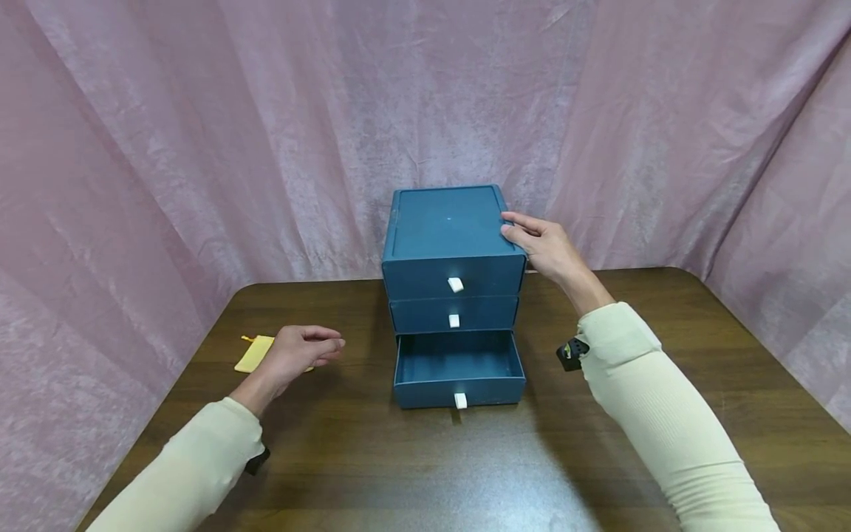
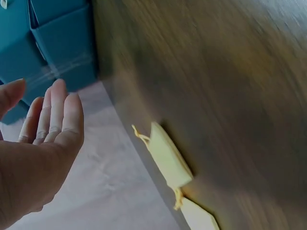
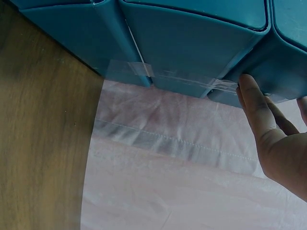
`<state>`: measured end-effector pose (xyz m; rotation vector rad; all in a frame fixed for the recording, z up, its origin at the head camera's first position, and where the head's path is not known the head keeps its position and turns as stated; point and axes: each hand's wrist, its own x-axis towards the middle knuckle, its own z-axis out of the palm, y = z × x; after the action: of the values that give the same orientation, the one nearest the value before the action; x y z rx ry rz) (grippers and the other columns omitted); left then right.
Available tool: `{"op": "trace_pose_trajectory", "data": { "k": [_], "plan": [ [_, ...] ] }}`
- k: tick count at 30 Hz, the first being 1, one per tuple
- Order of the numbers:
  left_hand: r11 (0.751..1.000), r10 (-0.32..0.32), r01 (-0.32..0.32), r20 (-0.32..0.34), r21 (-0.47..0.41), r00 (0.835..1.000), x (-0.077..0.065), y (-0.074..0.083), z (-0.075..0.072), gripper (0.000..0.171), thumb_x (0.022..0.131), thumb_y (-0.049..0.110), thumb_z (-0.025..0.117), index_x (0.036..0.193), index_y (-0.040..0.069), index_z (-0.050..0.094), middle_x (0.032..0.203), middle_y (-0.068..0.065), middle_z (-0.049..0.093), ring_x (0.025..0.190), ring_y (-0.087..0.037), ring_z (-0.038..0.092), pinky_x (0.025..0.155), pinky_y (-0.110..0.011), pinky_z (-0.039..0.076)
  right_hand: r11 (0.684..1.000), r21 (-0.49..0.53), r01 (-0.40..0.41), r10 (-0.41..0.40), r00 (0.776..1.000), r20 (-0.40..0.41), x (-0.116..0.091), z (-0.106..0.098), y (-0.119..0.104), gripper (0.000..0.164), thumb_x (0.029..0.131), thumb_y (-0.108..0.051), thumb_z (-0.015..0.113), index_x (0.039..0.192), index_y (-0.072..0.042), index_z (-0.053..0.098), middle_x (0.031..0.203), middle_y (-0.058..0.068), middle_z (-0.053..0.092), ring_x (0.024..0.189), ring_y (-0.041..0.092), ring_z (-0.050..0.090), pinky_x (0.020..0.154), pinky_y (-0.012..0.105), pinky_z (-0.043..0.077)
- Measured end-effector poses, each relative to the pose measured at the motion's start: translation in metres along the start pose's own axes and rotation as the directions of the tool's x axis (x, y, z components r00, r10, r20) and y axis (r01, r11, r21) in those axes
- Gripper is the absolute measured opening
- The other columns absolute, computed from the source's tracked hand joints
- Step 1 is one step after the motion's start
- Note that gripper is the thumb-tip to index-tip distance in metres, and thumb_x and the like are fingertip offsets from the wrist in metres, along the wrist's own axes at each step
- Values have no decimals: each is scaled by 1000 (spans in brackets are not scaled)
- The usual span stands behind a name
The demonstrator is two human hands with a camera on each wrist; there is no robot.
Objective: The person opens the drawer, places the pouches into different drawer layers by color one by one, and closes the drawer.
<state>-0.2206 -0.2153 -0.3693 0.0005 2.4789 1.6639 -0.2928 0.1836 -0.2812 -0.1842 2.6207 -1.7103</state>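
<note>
The left grip (image 1: 295,353), a person's bare hand, is released: its fingers reach forward and hold nothing. Two small pouches of soft yellow cloth with drawstring cords lie near it, apart from the fingers. The nearer one in the left wrist view (image 2: 169,160) shows most of its body; the other (image 2: 199,215) is cut off by the picture's edge. From the head view, one pouch shows to the left of the left grip and a yellow corner peeks out beneath it.

Well to the right of the left grip stands a dark teal plastic cabinet (image 1: 442,225) with three stacked drawers. Its bottom drawer (image 1: 425,395) juts out towards the person, while the two above are closed; each front carries a white tab (image 1: 455,284).

The right grip (image 1: 548,247) is also unclenched, its thumb and forefinger resting at the cabinet's upper right edge and other fingers against the side. Below these fingers, strips of clear tape (image 3: 177,79) cross the cabinet's side. Beneath both grips spreads a brown wood-grain surface (image 1: 319,473); beyond them hangs a pink velvety curtain (image 1: 425,111).
</note>
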Motion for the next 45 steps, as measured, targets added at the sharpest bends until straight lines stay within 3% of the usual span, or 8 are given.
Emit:
{"op": "trace_pose_trajectory", "data": {
  "k": [6,13,21,27,31,37,41,45],
  "plan": [
    [1000,-20,21,-17,10,1000,5,-10,-12,39,93,17,71,121,-10,64,113,-21,70,102,-29,70,89,-42,54,1000,-4,-3,3,1000,-7,0,0,-1,53,103,-42,54,152,-25,44,159,7,33,134,35,47,104,51,43],
    [997,-36,34,29,76,999,8,-17,-27,52,94,25,72,131,-9,59,121,-19,67,113,-33,65,94,-44,52,1000,-4,-5,5,1000,-6,0,-1,0,54,103,-42,54,153,-25,43,159,7,33,133,34,49,103,50,44],
    [997,-4,4,4,82,1000,12,-31,-40,49,94,15,71,130,-15,57,119,-19,67,107,-23,67,96,-45,50,1000,2,-2,2,1000,-7,1,0,1,53,103,-41,54,153,-24,43,159,7,33,132,34,49,103,50,44],
    [995,-17,19,-13,98,1000,16,-43,-50,49,93,12,71,130,-16,55,117,-18,68,94,-5,65,91,-38,53,1000,12,-5,5,1000,0,1,1,0,54,103,-42,54,153,-25,43,159,6,32,133,34,48,103,50,44],
    [994,-33,36,-25,108,999,20,-50,-54,48,92,9,72,129,-18,55,109,-13,71,86,0,63,84,-31,55,1000,17,-8,8,1000,5,1,2,0,53,103,-42,54,153,-25,43,159,6,32,134,35,47,103,51,43],
    [982,-53,60,-41,181,998,25,-60,-54,43,89,4,74,124,-17,58,106,-18,72,84,-4,63,73,-25,53,1000,21,-11,11,1000,4,1,2,1,53,103,-42,54,152,-26,44,159,6,34,134,35,47,103,51,44],
    [971,-31,43,-56,236,998,29,-64,-52,40,85,-1,75,119,-18,61,109,-25,69,88,-11,67,70,-19,51,1000,17,-5,4,1000,2,-1,1,0,53,103,-42,54,153,-26,44,159,6,33,136,35,45,104,51,43],
    [961,-22,46,-89,273,996,32,-64,-51,38,79,-4,77,113,-16,65,104,-24,71,85,-13,68,67,-17,49,1000,18,0,0,1000,1,-2,1,-1,53,103,-41,54,153,-25,43,160,5,31,137,35,43,106,51,41]
  ]
}}
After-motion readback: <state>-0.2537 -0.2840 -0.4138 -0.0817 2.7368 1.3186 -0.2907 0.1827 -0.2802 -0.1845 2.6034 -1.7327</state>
